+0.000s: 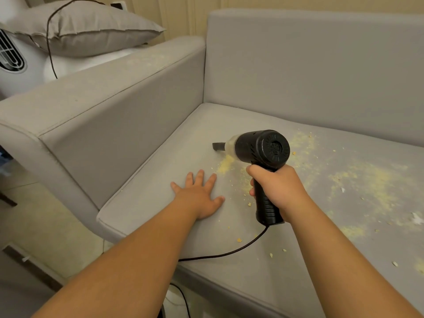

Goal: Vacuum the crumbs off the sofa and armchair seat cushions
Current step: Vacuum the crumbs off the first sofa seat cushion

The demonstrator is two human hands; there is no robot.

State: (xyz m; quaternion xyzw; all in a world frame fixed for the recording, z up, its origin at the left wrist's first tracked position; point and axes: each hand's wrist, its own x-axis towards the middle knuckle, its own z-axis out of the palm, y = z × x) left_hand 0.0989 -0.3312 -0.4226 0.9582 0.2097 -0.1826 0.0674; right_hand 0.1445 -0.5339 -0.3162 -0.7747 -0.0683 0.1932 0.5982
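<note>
A black handheld vacuum [263, 150] points left over the grey sofa seat cushion [149, 198]. My right hand [277, 187] is wrapped around its handle. Its narrow nozzle [219, 146] sits just above the fabric, left of a small yellow crumb pile [226, 165]. My left hand [198, 195] lies flat on the cushion with fingers spread, holding nothing. Yellow crumbs [367, 180] are scattered widely over the cushion to the right of the vacuum, with a few larger flakes near the front edge.
The sofa armrest [103, 106] rises at the left and the backrest [309, 72] behind. A grey pillow [85, 28] rests beyond the armrest. The vacuum's black cord [229, 253] trails off the cushion's front edge to the floor. A white appliance [11, 56] stands at far left.
</note>
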